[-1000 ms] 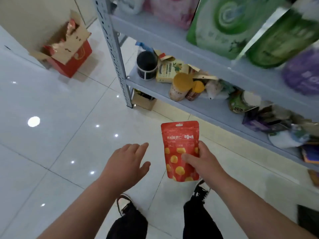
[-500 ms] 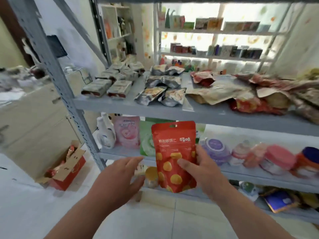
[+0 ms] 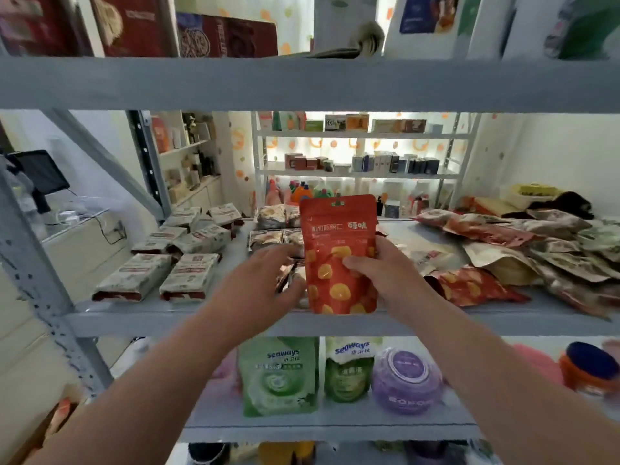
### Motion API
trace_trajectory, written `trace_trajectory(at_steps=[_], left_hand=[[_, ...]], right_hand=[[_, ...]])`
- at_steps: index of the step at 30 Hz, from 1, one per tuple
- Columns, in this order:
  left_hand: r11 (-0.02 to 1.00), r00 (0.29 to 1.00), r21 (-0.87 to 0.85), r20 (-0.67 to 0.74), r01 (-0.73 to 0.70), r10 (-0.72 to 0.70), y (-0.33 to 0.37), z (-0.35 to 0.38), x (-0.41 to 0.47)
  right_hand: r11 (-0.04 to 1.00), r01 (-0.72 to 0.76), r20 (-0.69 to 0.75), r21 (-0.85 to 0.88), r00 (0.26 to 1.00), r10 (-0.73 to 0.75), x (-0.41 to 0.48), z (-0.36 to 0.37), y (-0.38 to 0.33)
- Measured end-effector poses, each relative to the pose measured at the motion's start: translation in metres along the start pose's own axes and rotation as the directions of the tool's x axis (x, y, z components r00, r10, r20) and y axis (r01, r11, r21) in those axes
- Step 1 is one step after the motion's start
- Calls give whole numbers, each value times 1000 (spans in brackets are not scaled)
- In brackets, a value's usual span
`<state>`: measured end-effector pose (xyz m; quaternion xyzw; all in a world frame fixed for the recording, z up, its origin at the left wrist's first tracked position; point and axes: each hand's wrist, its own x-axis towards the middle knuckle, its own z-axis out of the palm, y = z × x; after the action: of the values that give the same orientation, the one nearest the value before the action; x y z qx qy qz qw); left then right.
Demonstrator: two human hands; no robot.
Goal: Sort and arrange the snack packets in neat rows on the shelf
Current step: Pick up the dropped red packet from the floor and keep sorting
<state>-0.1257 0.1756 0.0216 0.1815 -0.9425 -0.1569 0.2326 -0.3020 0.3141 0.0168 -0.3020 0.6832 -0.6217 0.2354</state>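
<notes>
The right hand (image 3: 385, 273) is gripping the red packet (image 3: 339, 250) from its three o'clock side, thumb pressing across the front and fingers wrapping behind. The packet is standing upright at the middle of the view, its bottom edge showing against the front lip of the shelf (image 3: 134, 318); whether it is resting there I cannot tell. The left hand (image 3: 258, 283) is hovering at the packet's nine o'clock, fingers spread and relaxed, gripping nothing, reaching over dark packets (image 3: 268, 238) lying on the shelf. Further out at nine o'clock, white packets (image 3: 188, 280) are lying in tidy rows. At three o'clock, a loose pile (image 3: 536, 250) of packets is sprawling across the shelf. Down at six o'clock, green pouches (image 3: 278, 377) and a purple tub (image 3: 406, 384) are sitting on the shelf below.
</notes>
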Motion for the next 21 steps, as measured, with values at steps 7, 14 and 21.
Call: trace_trajectory(at_steps=[7,14,21], left_hand=[[990,973,61,203,-128,114,-7,25,135],[927,923,272,352,-259,155,17,98,232],[933,891,279,446,-225,82,32,143,281]], right_hand=[[987,-106,-230,123,964,133,82,-50,-26],[985,-171,-363,-23,920,152,163,-139,-16],[926,-181,-210,-333,971,115,251,-165,15]])
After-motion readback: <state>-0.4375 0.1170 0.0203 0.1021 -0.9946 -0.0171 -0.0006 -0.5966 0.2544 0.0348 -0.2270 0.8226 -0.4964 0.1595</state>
